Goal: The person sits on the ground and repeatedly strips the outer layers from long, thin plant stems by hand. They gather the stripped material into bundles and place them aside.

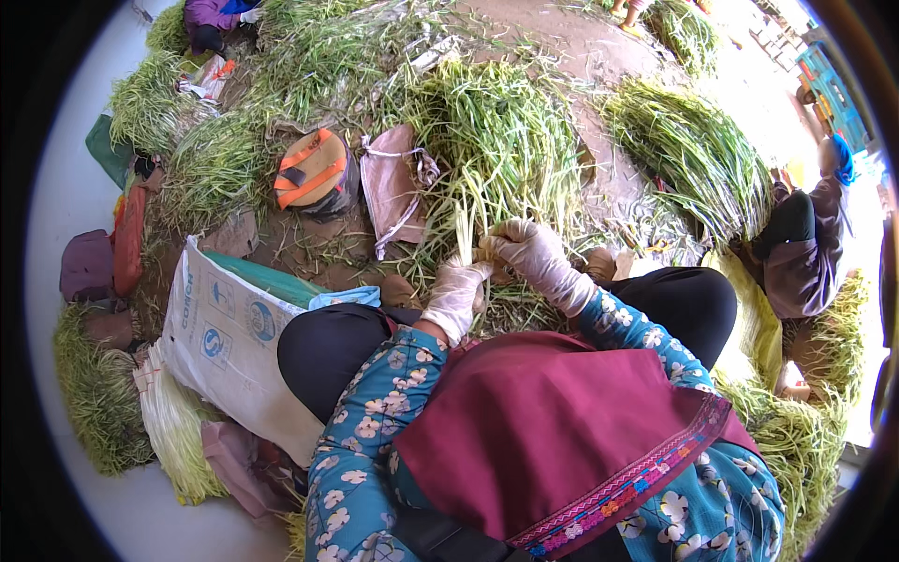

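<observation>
My left hand (456,291), in a whitish glove, grips a small bunch of pale leafy stalks (463,235) that stands up out of the fist. Close beside it, my gloved right hand (530,253) has its fingertips pinched at the stalks' side; the exact contact is partly hidden by the fingers. Just beyond both hands rises a large heap of green, chive-like leaves (502,133). Loose trimmings (520,309) lie below the hands, between my knees.
A round stool with orange straps (312,172) and a pink cloth sack (393,183) stand ahead. A printed white sack (225,330) lies left, near tied pale bundles (175,421). One person (808,239) sits at right beside another leaf heap (688,154); another (214,24) works far left.
</observation>
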Tool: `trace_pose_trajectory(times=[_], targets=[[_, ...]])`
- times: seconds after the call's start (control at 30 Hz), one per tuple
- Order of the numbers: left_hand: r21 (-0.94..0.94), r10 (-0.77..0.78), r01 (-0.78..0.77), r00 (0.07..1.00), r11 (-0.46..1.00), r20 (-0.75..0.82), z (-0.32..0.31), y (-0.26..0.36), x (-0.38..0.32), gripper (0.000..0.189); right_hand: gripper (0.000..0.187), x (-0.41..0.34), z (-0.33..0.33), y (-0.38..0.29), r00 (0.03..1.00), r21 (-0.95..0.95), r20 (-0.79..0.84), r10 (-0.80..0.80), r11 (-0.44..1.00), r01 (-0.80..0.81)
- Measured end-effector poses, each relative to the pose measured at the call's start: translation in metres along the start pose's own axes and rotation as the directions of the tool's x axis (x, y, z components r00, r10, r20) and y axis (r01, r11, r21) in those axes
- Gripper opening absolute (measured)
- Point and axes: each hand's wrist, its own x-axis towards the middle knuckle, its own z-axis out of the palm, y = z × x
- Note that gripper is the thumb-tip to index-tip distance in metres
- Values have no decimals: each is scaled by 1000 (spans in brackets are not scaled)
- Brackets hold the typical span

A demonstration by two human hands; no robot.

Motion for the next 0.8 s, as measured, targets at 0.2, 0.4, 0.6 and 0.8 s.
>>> trace_pose_trajectory(times=[0.2,0.4,0.6,0.8], targets=[[-443,-33,134,973,887,228,-13,-4,5,23,16,-13,2,1,986,263,7,-166,952,159],[-217,-54,76,993,973,102,-16,14,6,24,16,-26,-2,-14,753,-306,31,-657,711,633],[-77,76,-82,994,994,-81,-33,51,-2,22,21,-28,2,42,854,-504,318,-411,690,520],[-285,212,-248,965,926,-151,-52,81,-14,21,21,-9,-9,113,747,-900,436,501,233,369]])
